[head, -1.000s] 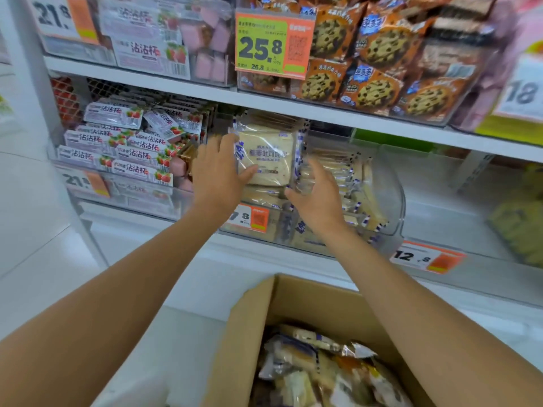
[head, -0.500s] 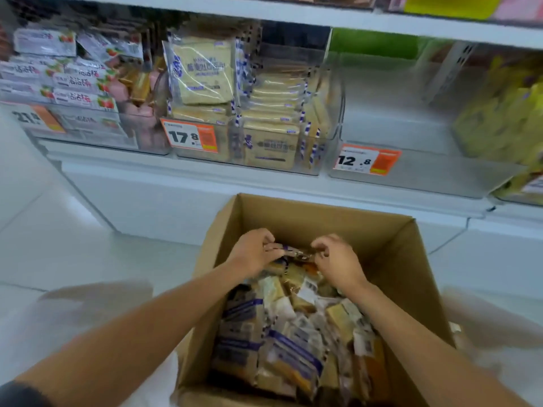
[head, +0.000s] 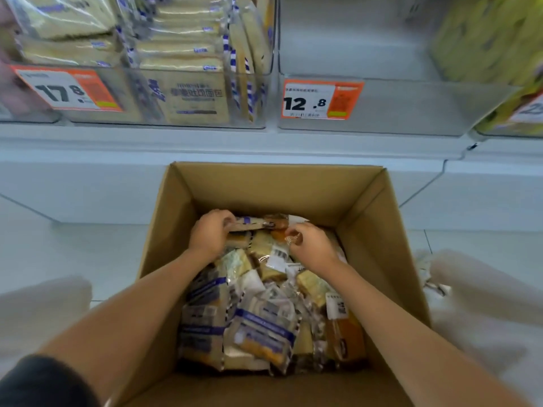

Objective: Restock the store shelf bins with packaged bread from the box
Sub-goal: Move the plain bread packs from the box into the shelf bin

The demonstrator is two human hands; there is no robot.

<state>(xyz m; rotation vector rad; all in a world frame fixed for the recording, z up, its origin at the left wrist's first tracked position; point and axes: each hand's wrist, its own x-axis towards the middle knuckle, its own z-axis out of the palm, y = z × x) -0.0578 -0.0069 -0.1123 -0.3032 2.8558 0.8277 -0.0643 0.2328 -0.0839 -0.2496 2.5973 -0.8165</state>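
Nearest the camera, two bare forearms reach forward into an open cardboard box (head: 276, 186) standing on the pale floor (head: 73, 251); a dark sleeve (head: 44, 383) covers the left upper arm. The box holds a loose heap of packaged bread (head: 258, 327), clear wrappers with blue bands and white labels, lying at mixed angles. Both hands are at the far end of this heap, close together but apart. The left hand (head: 210, 235) is curled, its fingers gripping the edge of a flat blue-striped packet (head: 252, 222) on top of the heap. The right hand (head: 313, 248) is narrowly closed, fingertips pinching a small orange-brown packet (head: 293, 239) just beside it. Beyond the box, a white shelf (head: 205, 142) carries clear bins. The left bin (head: 260, 98), tagged 17.8 (head: 67, 89), holds stacked bread packets (head: 179, 51). The neighbouring bin (head: 411, 107) bears a 12.8 tag (head: 320, 99). Blurred yellow packets (head: 484, 39) sit at far right.
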